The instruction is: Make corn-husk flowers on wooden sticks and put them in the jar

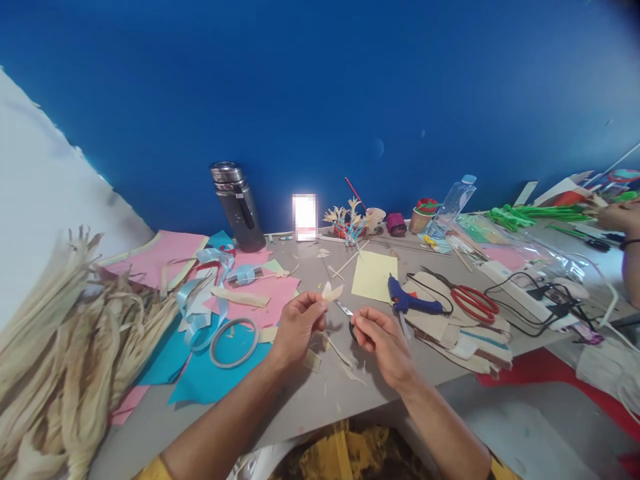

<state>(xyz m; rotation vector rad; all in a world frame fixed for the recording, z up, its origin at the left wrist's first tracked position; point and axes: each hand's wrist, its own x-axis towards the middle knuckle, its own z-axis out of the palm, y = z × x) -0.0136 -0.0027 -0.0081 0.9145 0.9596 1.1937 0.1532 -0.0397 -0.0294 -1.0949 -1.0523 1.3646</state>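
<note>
Above the table (pixel 305 403), forearms (pixel 230 413) converge; the left hand (pixel 301 323) pinches a pale husk piece (pixel 332 292) between closed fingers (pixel 311 300); the right hand (pixel 377 335) curls its fingers around small scissors (pixel 346 311) angled toward that piece.

- My grey table (pixel 320 407) spans before me
- Dried corn husks (pixel 83 373) heaped at my left
- Pale yellow paper (pixel 375 275) lying flat ahead of me
- White power strip (pixel 520 293) to my right
</note>
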